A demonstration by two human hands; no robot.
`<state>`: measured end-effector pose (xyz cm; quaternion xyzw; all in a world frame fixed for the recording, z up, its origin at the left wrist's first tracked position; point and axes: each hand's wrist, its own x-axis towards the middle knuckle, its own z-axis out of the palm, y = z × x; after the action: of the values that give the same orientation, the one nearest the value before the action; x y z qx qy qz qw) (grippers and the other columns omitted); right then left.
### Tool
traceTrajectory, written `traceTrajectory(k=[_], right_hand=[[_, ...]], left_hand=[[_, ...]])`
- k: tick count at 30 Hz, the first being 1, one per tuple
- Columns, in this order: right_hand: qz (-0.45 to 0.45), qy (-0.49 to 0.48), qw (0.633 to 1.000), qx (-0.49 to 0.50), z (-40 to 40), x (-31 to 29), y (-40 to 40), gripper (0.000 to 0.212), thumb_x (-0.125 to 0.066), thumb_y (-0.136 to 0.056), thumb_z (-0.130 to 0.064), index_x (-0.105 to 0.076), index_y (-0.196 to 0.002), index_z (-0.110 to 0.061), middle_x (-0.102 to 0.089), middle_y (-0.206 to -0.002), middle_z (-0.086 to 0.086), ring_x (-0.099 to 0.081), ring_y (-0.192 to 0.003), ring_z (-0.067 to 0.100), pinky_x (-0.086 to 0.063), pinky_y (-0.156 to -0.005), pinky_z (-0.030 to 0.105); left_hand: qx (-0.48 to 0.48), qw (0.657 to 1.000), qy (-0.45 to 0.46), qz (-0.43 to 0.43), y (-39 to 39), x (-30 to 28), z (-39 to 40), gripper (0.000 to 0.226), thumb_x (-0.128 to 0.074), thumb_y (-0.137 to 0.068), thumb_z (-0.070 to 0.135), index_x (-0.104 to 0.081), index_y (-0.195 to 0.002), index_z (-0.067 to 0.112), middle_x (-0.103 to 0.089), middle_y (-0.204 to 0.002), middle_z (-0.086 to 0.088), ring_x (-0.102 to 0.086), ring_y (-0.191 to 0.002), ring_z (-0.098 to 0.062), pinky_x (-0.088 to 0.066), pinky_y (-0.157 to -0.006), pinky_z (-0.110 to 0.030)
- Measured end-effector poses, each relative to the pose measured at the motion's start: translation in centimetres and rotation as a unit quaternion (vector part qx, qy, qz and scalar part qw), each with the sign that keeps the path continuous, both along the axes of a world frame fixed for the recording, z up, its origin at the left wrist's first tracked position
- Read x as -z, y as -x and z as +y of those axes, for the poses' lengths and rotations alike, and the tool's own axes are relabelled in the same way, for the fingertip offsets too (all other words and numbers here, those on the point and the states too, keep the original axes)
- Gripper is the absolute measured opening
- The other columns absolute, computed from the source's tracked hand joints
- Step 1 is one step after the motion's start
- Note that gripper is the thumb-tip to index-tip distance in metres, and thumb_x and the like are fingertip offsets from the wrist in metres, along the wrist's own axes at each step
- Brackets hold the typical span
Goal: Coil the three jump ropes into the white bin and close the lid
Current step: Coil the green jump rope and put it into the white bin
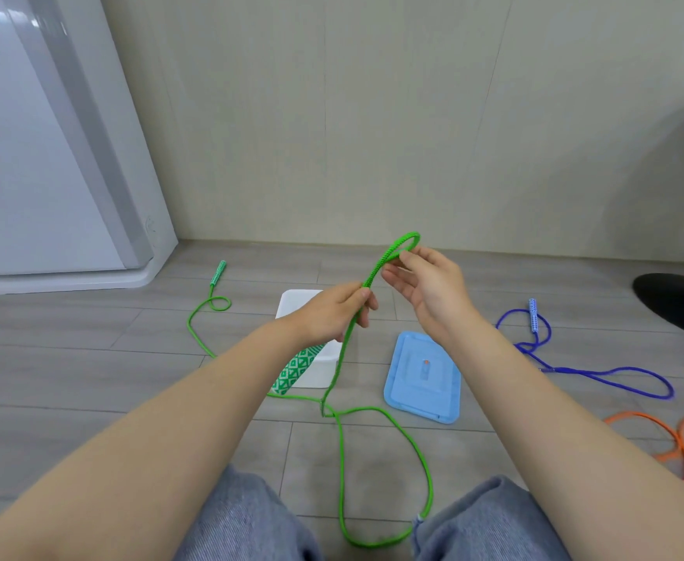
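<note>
The left hand (332, 313) pinches the green jump rope (342, 439) above the white bin (314, 364). The right hand (425, 289) grips a loop of it; the blue lid (421, 378) lies beside the bin.

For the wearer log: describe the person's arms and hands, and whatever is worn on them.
Both forearms are bare, with no sleeves in view. The left hand and right hand wear no gloves, and no rings, watch or wristbands show. The fingers have short, unpainted nails. Grey-blue denim trousers cover the knees below.

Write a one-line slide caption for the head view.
Both hands loop the green jump rope above the open white bin, its blue lid lying beside it on the floor.
</note>
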<state>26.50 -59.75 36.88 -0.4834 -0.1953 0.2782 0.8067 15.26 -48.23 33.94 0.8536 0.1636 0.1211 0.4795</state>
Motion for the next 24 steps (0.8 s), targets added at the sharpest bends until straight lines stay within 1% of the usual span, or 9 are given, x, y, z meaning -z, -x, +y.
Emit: traceTrajectory(k=[2,5,7,9,12,16,19,22,24], right_hand=[[0.010,0.022,1.000,-0.003,0.0,0.1,-0.1,0.011,-0.049,-0.095,0.001,-0.055,-0.104,-0.003,-0.066,-0.095,0.017,-0.065,-0.085,0.026,-0.059,-0.082,0.032],[-0.045,0.183,0.980,-0.060,0.1,1.5,-0.1,0.024,-0.053,-0.092,-0.002,-0.053,-0.115,-0.008,-0.066,-0.114,0.020,-0.061,-0.090,0.025,-0.054,-0.087,0.032],[-0.125,0.299,0.933,-0.155,-0.2,2.8,0.2,0.029,-0.052,-0.092,-0.006,-0.056,-0.119,-0.014,-0.065,-0.120,0.011,-0.056,-0.093,0.019,-0.047,-0.088,0.030],[-0.182,0.372,0.875,-0.252,-0.9,3.8,0.2,0.035,-0.051,-0.091,-0.006,-0.058,-0.120,-0.024,-0.061,-0.127,0.000,-0.054,-0.108,0.011,-0.039,-0.102,0.032],[-0.208,0.411,0.816,-0.349,-1.9,4.1,-0.2,0.040,-0.057,-0.088,-0.007,-0.060,-0.120,-0.032,-0.055,-0.135,-0.008,-0.045,-0.128,0.005,-0.031,-0.112,0.033],[-0.193,0.386,0.809,-0.398,-2.0,4.5,-0.7,0.057,-0.062,-0.083,-0.010,-0.052,-0.133,-0.036,-0.051,-0.141,-0.008,-0.044,-0.130,0.007,-0.028,-0.114,0.036],[-0.198,0.388,0.788,-0.434,-1.6,4.8,-0.4,0.050,-0.060,-0.085,-0.007,-0.060,-0.127,-0.033,-0.059,-0.132,-0.017,-0.046,-0.124,0.000,-0.030,-0.108,0.031],[-0.205,0.449,0.735,-0.465,-2.2,5.1,-0.6,0.030,-0.058,-0.089,-0.008,-0.067,-0.109,-0.028,-0.065,-0.111,-0.022,-0.049,-0.118,-0.001,-0.030,-0.106,0.029],[-0.208,0.504,0.693,-0.472,-3.0,5.6,-1.1,0.020,-0.058,-0.092,-0.017,-0.066,-0.104,-0.030,-0.063,-0.114,-0.017,-0.049,-0.123,0.004,-0.032,-0.105,0.029]], left_hand=[[-0.012,1.000,0.021,-0.014,-0.1,0.0,0.0,0.030,-0.033,-0.104,0.028,-0.055,-0.087,0.018,-0.058,-0.078,-0.002,-0.062,-0.088,-0.018,-0.047,-0.056,-0.027],[0.000,0.996,0.077,-0.055,-0.3,-0.1,0.4,0.032,-0.034,-0.103,0.033,-0.054,-0.082,0.020,-0.058,-0.075,0.003,-0.056,-0.088,-0.019,-0.046,-0.074,-0.033],[0.008,0.990,0.100,-0.095,-0.4,-0.4,0.7,0.032,-0.033,-0.101,0.037,-0.054,-0.081,0.022,-0.060,-0.073,0.006,-0.052,-0.087,-0.020,-0.041,-0.084,-0.036],[0.017,0.977,0.169,-0.131,-0.5,-0.9,0.6,0.033,-0.031,-0.104,0.031,-0.052,-0.082,0.019,-0.059,-0.070,0.004,-0.053,-0.086,-0.021,-0.040,-0.086,-0.033],[0.051,0.939,0.301,-0.157,-0.1,-2.1,0.2,0.034,-0.027,-0.107,0.026,-0.048,-0.082,0.015,-0.052,-0.067,0.001,-0.060,-0.085,-0.018,-0.050,-0.084,-0.026],[0.074,0.889,0.415,-0.180,0.2,-3.2,0.0,0.035,-0.026,-0.106,0.028,-0.045,-0.081,0.015,-0.046,-0.063,0.002,-0.060,-0.081,-0.018,-0.051,-0.093,-0.035],[0.078,0.865,0.450,-0.208,0.4,-3.8,-0.1,0.036,-0.026,-0.106,0.032,-0.044,-0.079,0.017,-0.044,-0.061,0.004,-0.059,-0.073,-0.016,-0.055,-0.090,-0.033],[0.058,0.854,0.465,-0.226,0.5,-4.3,0.2,0.034,-0.027,-0.105,0.034,-0.043,-0.079,0.020,-0.041,-0.060,0.006,-0.049,-0.058,-0.011,-0.054,-0.071,-0.027],[0.013,0.854,0.467,-0.231,0.5,-4.3,0.8,0.033,-0.029,-0.105,0.034,-0.043,-0.078,0.021,-0.037,-0.060,0.007,-0.038,-0.049,-0.009,-0.045,-0.056,-0.021]])
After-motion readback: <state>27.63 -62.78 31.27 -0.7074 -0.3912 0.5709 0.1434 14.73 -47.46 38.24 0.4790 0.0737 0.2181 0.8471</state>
